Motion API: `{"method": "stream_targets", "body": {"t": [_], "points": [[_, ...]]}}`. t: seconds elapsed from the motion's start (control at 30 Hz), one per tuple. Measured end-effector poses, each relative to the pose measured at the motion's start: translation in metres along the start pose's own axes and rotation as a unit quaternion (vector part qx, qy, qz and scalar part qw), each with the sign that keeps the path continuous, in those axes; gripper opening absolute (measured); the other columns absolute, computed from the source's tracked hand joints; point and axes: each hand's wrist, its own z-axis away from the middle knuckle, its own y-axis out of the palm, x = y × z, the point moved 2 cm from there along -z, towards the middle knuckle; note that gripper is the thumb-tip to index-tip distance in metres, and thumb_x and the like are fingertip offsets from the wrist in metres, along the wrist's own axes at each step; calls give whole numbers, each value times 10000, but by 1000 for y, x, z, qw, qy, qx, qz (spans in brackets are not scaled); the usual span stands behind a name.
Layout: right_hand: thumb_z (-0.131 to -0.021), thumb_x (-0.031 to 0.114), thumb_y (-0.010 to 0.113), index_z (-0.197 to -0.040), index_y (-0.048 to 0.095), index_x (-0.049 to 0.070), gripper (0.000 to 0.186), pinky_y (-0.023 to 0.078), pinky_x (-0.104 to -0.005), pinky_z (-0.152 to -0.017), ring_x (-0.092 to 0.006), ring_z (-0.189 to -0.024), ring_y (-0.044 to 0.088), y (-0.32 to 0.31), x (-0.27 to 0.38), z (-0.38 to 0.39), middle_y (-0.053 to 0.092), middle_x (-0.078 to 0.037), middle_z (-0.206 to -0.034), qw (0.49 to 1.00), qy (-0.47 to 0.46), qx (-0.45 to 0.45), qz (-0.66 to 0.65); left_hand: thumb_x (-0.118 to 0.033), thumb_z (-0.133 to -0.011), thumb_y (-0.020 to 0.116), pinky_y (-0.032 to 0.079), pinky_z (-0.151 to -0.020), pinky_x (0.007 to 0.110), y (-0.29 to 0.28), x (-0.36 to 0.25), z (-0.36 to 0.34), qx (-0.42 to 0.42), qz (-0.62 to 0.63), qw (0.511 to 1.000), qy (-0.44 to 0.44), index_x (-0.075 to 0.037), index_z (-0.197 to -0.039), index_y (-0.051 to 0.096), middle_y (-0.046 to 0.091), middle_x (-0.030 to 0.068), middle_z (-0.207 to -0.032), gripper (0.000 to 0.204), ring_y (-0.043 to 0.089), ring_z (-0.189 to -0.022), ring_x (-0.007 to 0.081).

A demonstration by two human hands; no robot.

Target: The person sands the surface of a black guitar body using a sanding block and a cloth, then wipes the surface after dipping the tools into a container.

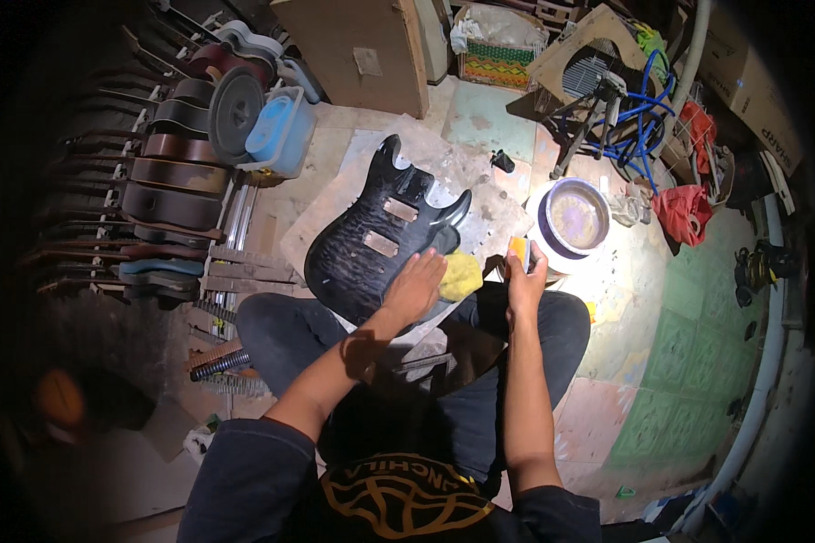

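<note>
A black electric guitar body (349,249) with a dark figured top and bare pocket cutouts lies on a worn board in front of me. My left hand (415,288) rests flat on its lower right part, fingers stretched out. Against those fingertips, at the body's edge, is a crumpled yellow cloth (462,276); whether part of it lies under the hand I cannot tell. To the right, my right hand (526,279) is closed around a small orange and white block (518,248), held up off the guitar body.
A purple-rimmed basin (577,217) stands right of the board (312,237). Guitars (177,195) line a rack at left, beside a clear tub (292,136) with blue containers. Blue hose (645,122) coils around a metal stand at far right. A red bag (682,215) lies below it.
</note>
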Motion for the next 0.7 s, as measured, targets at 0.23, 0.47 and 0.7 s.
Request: {"method": "stream_targets", "body": {"t": [0.23, 0.47, 0.7], "points": [[-947, 163, 761, -1485, 485, -36, 637, 503, -334, -1006, -230, -1189, 614, -11, 9, 14, 603, -194, -1372, 1000, 8, 13, -1, -89, -931, 583, 476, -1127, 479, 2, -19, 47, -39, 114, 993, -11, -40, -1353, 623, 643, 178, -1375, 427, 599, -1324, 359], [-959, 153, 753, -1494, 479, -30, 628, 497, -340, -1015, -223, -1179, 615, -14, 2, 5, 605, -182, -1364, 998, 36, 27, -43, -167, -948, 629, 583, -855, 445, -49, -21, 70, 29, 308, 909, -278, -75, -1255, 726, 742, 236, -1134, 335, 747, -1005, 359], [-957, 149, 755, -1494, 481, -26, 628, 488, -331, -1018, -213, -1192, 603, 3, 33, 17, 598, -173, -1367, 994, 83, 41, -63, -234, -932, 706, 471, -1058, 498, -61, -14, 69, -103, 81, 959, -250, -70, -1351, 655, 577, 204, -1455, 453, 573, -1285, 429]]}}
